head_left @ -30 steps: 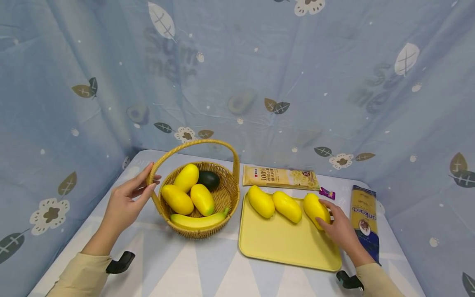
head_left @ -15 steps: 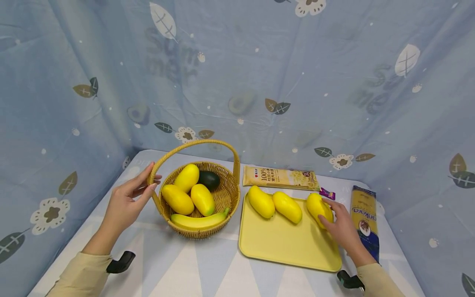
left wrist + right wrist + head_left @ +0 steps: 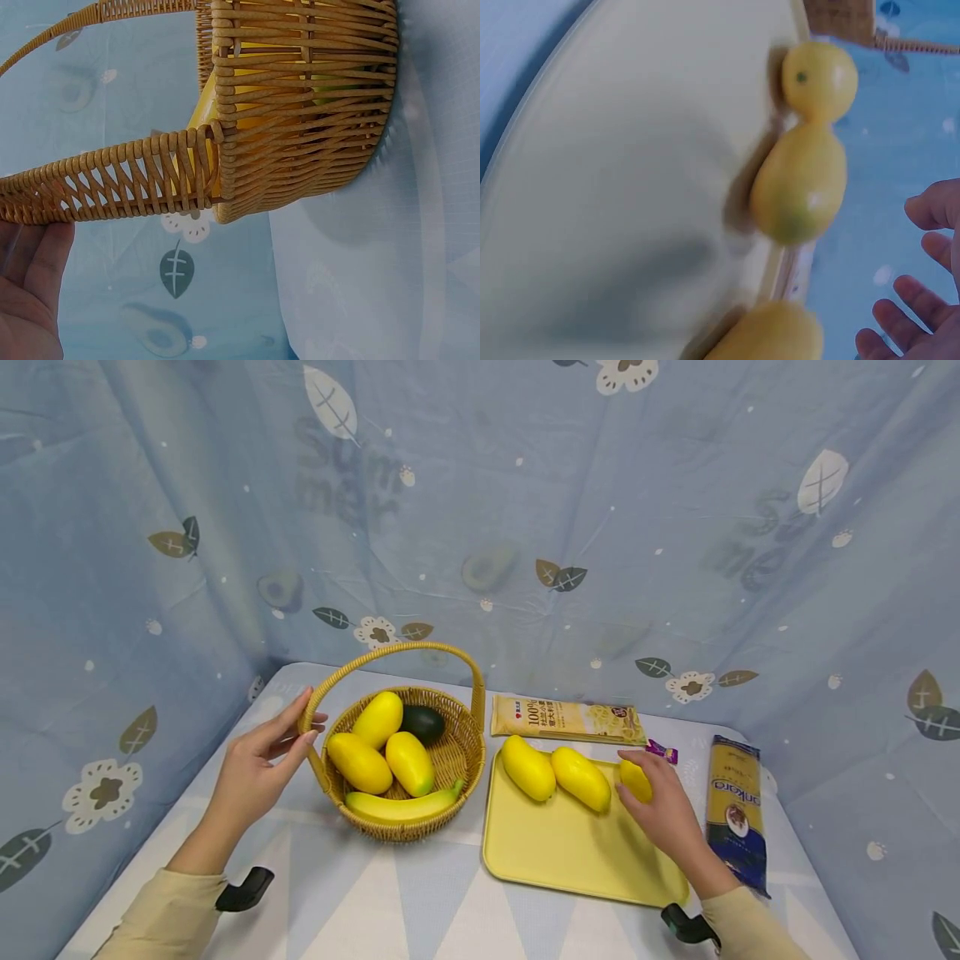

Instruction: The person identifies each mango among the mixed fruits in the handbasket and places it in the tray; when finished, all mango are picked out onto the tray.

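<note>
A wicker basket stands on the left of the table. Its arched handle is pinched between the thumb and fingers of my left hand. Inside lie three yellow mangoes, a banana and a dark green avocado-shaped fruit. On the yellow tray, two mangoes lie side by side near the far edge. A third mango is partly hidden behind my right hand. In the right wrist view that hand's fingers are spread, apart from the fruit.
Behind the tray lies a pasta packet, with a small purple wrapped sweet beside it. A blue and gold packet lies right of the tray. Patterned blue curtain encloses the table at the back and sides.
The right-hand mango shifted slightly to the right on the tray, then my right hand let go and moved left and up over it. My left hand stays on the basket handle.
</note>
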The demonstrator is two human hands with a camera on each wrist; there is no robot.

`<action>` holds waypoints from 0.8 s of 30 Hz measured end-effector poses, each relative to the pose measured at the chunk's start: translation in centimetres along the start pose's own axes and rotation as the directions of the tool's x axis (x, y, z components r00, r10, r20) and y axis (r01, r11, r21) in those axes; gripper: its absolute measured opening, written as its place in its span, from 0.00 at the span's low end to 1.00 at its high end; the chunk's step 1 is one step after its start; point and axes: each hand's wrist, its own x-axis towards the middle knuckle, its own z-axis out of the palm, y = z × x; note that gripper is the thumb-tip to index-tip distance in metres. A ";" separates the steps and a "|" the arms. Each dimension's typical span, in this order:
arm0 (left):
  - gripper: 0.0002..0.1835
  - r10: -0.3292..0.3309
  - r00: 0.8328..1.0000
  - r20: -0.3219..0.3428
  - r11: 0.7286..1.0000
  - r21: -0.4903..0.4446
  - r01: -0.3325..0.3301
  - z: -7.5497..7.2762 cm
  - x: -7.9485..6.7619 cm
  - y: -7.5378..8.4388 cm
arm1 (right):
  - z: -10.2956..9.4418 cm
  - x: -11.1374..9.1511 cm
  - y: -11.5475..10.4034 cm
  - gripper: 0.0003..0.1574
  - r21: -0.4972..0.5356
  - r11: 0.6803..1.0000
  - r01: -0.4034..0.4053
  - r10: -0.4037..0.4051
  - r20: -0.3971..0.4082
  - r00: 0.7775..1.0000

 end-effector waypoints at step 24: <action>0.41 0.001 1.000 0.000 1.000 -0.007 -0.001 0.0 0.0 0.0 | 4.9 2.5 -11.8 0.35 0.229 0.962 0.149 -0.199 0.212 0.957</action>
